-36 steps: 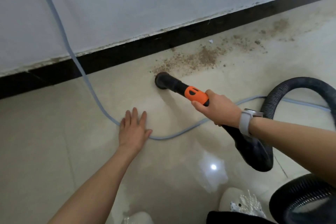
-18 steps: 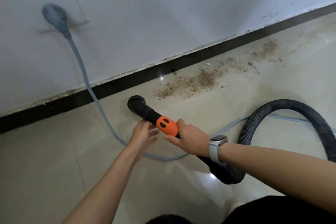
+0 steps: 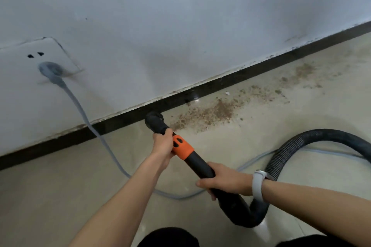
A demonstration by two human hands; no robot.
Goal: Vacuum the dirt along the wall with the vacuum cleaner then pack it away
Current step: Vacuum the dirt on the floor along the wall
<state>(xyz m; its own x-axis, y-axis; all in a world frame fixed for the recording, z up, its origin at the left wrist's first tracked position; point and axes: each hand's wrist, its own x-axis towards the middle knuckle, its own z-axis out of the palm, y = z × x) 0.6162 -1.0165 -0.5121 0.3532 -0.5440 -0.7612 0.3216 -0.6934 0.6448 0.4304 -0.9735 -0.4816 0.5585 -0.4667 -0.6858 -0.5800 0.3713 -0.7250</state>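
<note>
A: At the skirting board [image 3: 120, 121], where's the nozzle [image 3: 154, 118]?
B: Right against it, with the dirt [image 3: 210, 113] just to its right along the skirting board.
A: And the hands?
B: Both curled round the wand [image 3: 192, 157]; the left hand [image 3: 163, 144] is nearer the skirting board, the right hand [image 3: 226, 180] further back. The wand runs lengthwise from the hands toward the board
</note>
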